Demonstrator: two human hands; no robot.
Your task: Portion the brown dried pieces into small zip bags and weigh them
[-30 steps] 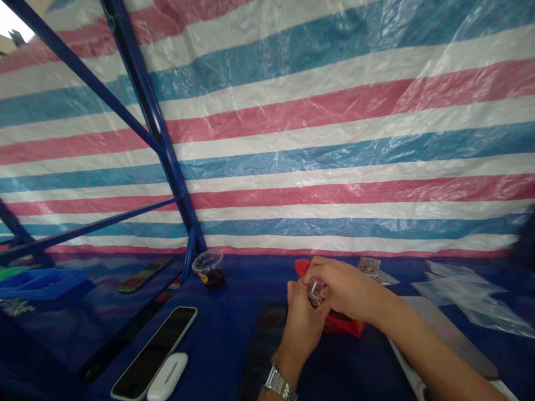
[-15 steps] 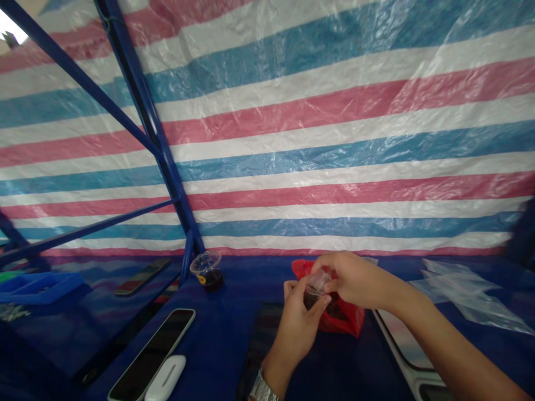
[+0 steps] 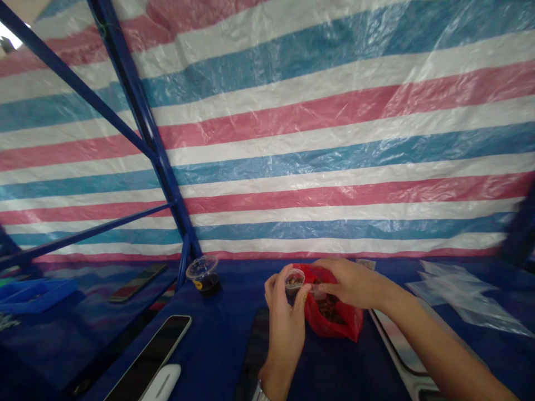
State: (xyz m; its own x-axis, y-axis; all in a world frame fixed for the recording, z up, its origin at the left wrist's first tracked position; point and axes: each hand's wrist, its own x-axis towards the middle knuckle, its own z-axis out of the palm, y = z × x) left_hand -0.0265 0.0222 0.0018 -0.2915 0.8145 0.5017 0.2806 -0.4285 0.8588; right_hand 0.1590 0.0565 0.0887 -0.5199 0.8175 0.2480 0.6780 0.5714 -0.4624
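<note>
My left hand is closed around a small clear plastic cup with dark brown bits in it, its mouth tilted toward me. A red plastic bag lies open just to the right, holding loose brown pieces. Over the bag's mouth, my right hand pinches a small clear plastic piece; its exact kind cannot be made out. The fingertips of both hands are close together at the cup's right side.
A scale-like device lies right of the bag, partly under my right forearm. Clear plastic bags lie farther right. On the left are a lidded cup of dark liquid, a phone, a white case and a blue tray.
My left hand has moved left with the cup, out from over the red bag, and the cup's filled inside now shows. My right hand stays over the bag with the clear piece.
</note>
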